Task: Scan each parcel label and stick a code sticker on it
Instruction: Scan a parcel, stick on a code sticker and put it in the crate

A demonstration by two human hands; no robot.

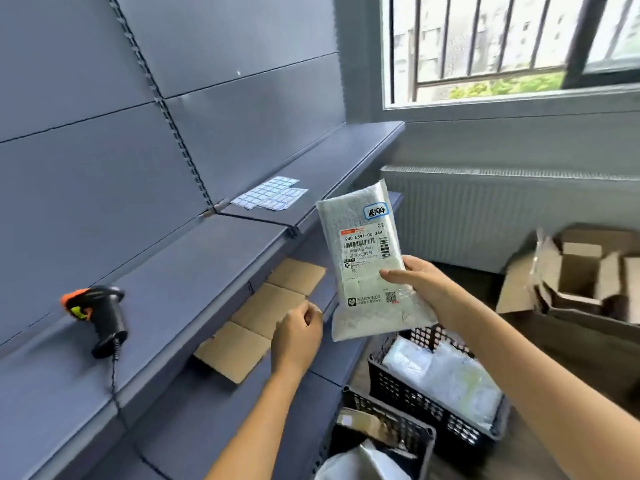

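Note:
My right hand (414,280) grips a white padded parcel (363,265) by its right edge and holds it upright in the air. Its shipping label faces me, and a blue-bordered code sticker (376,212) sits near its top. My left hand (298,336) hovers below and left of the parcel with its fingers curled and nothing in it. A black and orange barcode scanner (100,315) lies on the blue shelf (166,292) at the left, its cable trailing down. Sheets of blank stickers (272,194) lie further back on the shelf.
Flat cardboard boxes (263,315) lie on the lower shelf. Two black plastic baskets (408,393) with more parcels stand below my hands. Opened cardboard cartons (575,275) are piled at the right, under a radiator and a barred window.

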